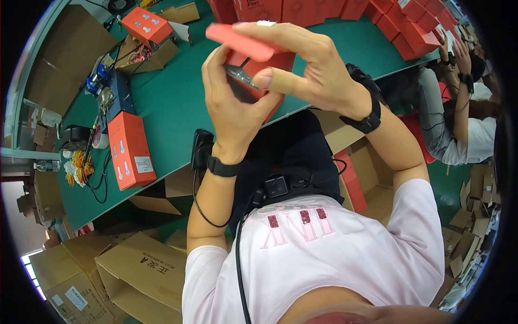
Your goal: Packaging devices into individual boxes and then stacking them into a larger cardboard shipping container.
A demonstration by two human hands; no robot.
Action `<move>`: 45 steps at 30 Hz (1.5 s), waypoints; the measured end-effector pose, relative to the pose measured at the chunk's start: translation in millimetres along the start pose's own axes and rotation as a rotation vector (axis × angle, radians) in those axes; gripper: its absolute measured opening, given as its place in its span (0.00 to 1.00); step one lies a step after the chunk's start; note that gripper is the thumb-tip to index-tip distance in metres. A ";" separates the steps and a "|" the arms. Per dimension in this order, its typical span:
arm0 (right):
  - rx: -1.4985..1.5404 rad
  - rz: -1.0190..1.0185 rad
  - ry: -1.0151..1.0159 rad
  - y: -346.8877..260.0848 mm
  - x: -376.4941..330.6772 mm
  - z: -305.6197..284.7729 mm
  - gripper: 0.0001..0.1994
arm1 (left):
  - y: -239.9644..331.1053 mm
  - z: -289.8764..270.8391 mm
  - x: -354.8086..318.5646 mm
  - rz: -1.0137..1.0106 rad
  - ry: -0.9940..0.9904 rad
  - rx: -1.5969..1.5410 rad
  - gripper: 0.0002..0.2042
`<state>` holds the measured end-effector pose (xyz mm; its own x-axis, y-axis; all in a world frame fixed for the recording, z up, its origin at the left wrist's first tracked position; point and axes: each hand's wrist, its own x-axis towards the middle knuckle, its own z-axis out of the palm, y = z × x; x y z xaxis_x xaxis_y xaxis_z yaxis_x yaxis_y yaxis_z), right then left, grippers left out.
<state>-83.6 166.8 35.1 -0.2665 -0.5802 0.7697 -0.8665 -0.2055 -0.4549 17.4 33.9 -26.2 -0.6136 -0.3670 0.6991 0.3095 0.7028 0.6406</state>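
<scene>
A small red cardboard box (286,60) is clamped between the left hand (229,105) and the right hand (319,70) above the green table (178,86), its red flap (240,42) raised. The dark glossy item (238,75) at the opening should be aligned straight, so that no flap is creased. On the tall red box (124,137) at left, a white label (143,164) is seen, but its print cannot be read.
</scene>
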 end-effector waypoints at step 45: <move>-0.779 1.024 -0.526 58.6 113.7 -202.7 0.26 | -86.2 -250.9 -120.5 -0.697 0.336 0.767 0.49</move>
<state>-250.2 248.6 186.8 -0.8810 -0.4650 -0.0875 -0.4400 0.8732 -0.2096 246.9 -135.3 -85.9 -0.2130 -0.8980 0.3850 -0.6366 0.4265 0.6426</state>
